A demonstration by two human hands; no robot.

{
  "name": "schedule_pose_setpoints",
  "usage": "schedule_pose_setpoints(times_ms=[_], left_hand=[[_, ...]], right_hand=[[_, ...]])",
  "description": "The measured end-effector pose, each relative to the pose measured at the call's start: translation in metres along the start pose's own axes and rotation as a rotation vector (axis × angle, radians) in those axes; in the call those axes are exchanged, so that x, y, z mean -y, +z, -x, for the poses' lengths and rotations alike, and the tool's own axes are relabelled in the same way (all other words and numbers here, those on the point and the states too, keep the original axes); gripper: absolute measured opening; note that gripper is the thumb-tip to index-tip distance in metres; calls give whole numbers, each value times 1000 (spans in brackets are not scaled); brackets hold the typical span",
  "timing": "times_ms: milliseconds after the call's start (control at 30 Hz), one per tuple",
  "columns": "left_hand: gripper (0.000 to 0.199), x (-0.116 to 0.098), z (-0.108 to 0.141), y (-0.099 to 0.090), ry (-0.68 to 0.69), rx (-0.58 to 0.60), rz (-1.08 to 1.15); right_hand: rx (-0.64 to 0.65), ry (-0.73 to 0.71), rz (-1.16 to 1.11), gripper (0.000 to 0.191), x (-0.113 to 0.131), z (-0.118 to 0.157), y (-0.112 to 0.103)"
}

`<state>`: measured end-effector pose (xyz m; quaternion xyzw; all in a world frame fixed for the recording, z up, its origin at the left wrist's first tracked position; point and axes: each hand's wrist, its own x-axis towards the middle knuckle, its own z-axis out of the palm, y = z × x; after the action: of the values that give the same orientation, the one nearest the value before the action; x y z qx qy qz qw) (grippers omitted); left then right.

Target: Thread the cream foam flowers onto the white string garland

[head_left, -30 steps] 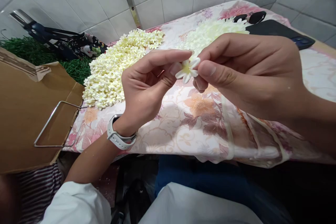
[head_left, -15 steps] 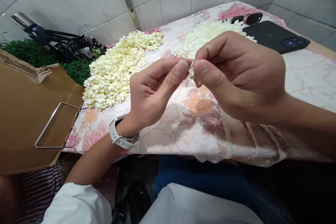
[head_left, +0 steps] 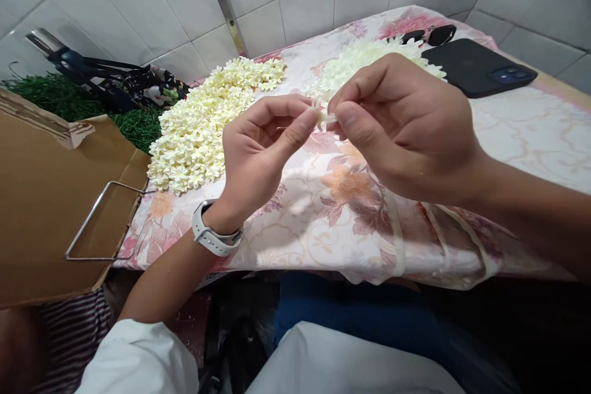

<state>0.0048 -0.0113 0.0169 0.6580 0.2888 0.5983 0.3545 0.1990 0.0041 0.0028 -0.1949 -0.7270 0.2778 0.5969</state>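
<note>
Open strip of floral tablecloth (head_left: 295,231) along near side, passing under left hand (head_left: 258,151) and right hand (head_left: 410,129). Lane runs back between cream flower pile (head_left: 198,129) and white flower pile (head_left: 351,61). Cardboard (head_left: 50,209) with wire loop (head_left: 87,218) blocks left; smartphone (head_left: 475,68), sunglasses (head_left: 442,35) obstruct back right; tiled wall (head_left: 305,12) bounds rear.

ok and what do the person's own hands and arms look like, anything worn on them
The left hand is bare, with a pale watch strap with small holes at the wrist and a white sleeve higher up. The right hand is bare too, no sleeve in view.
</note>
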Motion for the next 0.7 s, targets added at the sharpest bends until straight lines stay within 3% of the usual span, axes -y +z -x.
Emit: schedule_pose_setpoints(times_ms=[200, 400, 567, 700], left_hand=[[30, 6, -5, -7, -97, -72, 20], [36, 4, 2, 4, -93, 7, -40], [31, 4, 0, 3, -140, 23, 63], [27, 5, 0, 3, -58, 16, 40]], right_hand=[[-36, 3, -11, 40, -10, -4, 0], [99, -8, 52, 48, -8, -2, 0], [101, -57, 102, 36, -3, -4, -3], [86, -133, 196, 31, -2, -4, -5]])
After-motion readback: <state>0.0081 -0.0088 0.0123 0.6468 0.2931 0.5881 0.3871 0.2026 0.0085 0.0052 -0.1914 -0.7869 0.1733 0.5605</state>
